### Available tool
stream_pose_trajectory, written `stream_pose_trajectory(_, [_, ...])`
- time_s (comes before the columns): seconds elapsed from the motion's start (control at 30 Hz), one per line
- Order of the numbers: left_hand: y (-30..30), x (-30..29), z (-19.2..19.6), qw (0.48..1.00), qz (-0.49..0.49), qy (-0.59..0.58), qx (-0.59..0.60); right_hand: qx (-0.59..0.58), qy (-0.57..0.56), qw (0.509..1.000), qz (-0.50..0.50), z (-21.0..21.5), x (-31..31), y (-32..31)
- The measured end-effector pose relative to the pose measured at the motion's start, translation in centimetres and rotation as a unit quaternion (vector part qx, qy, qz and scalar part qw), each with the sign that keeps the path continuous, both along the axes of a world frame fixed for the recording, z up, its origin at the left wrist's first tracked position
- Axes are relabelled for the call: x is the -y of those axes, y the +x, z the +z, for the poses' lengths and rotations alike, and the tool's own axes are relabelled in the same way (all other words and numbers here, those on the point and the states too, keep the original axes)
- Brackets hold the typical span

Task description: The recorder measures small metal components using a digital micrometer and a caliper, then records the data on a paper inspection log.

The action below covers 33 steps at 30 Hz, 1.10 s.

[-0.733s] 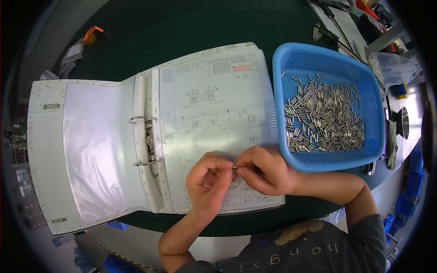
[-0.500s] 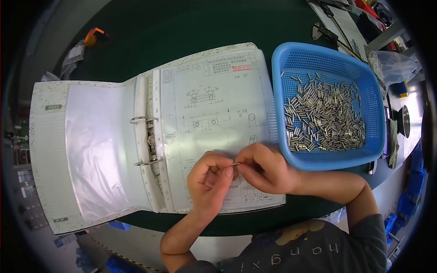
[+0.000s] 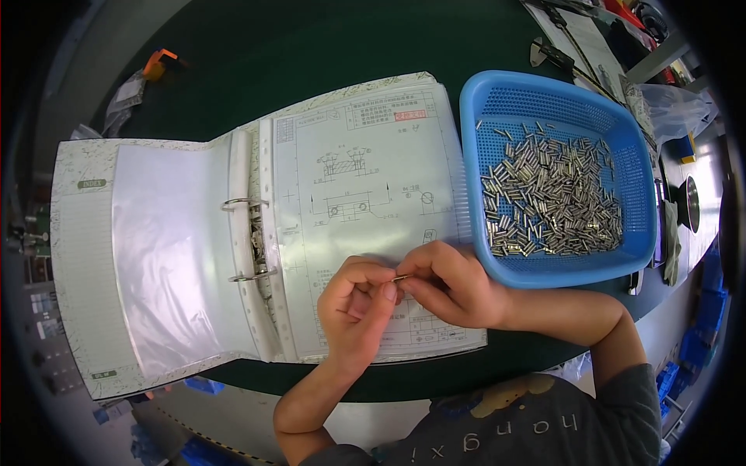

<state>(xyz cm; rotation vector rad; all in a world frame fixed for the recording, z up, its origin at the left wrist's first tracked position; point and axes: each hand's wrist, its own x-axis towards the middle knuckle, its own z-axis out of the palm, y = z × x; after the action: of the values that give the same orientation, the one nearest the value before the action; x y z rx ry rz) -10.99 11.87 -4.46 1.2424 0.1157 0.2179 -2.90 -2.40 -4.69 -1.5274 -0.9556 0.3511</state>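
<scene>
A person's two bare hands meet over a ring binder (image 3: 85,256) spread flat on a dark green tabletop (image 3: 334,46), seen from above. The left hand (image 3: 352,307) pinches one small metal pin (image 3: 399,277) between thumb and forefinger, its other fingers curled inward. The right hand (image 3: 458,291) comes in from the other side, thumb and forefinger also drawn narrow and closed on the pin's right end. The pin lies roughly crosswise between the two sets of fingertips, above the lower part of a technical drawing (image 3: 350,248). Compared with the earliest picture, more of the pin's length now shows side-on, while both hands keep almost the same place; this suggests that the pin is being turned or shifted in the fingers, not carried anywhere. Fingertips cover part of it, so its ends and any fine marks cannot be made out. Just right of the binder, a blue plastic basket (image 3: 544,276) holds a loose heap of similar metal pins (image 3: 552,194). Beyond the basket, toward the upper right, lies a caliper (image 3: 556,54). A clear plastic sleeve (image 3: 167,233) covers much of the binder's left side.
</scene>
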Motion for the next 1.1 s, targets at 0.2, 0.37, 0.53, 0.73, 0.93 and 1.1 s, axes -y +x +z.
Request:
stream_pose_trajectory(0.2, [0.0, 0.07, 0.21, 1.0, -0.001, -0.016, -0.004, 0.003, -0.001, 1.0, -0.004, -0.34, -0.06, -0.13])
stream_pose_trajectory(0.37, [0.05, 0.09, 0.31, 1.0, -0.004, -0.026, -0.013, 0.007, 0.013, 1.0, -0.001, -0.06, -0.04, 0.14])
stream_pose_trajectory(0.53, [-0.05, 0.01, 0.44, 0.999, -0.013, -0.023, -0.03, 0.07, 0.021, 0.997, -0.009, -0.06, -0.19, 0.38])
stream_pose_trajectory(0.73, [0.01, 0.08, 0.83, 0.997, 0.005, -0.049, -0.056, -0.007, -0.034, 0.999, 0.015, 0.5, 0.37, 0.15])
stream_pose_trajectory(0.93, [-0.11, -0.13, 0.74, 0.998, -0.01, -0.041, -0.053, -0.003, 0.019, 1.0, 0.013, -0.01, -0.15, 0.03])
stream_pose_trajectory(1.1, [0.02, -0.06, 0.85, 0.997, -0.01, -0.048, -0.06, -0.026, -0.003, 0.999, 0.025, -0.4, 0.16, -0.07])
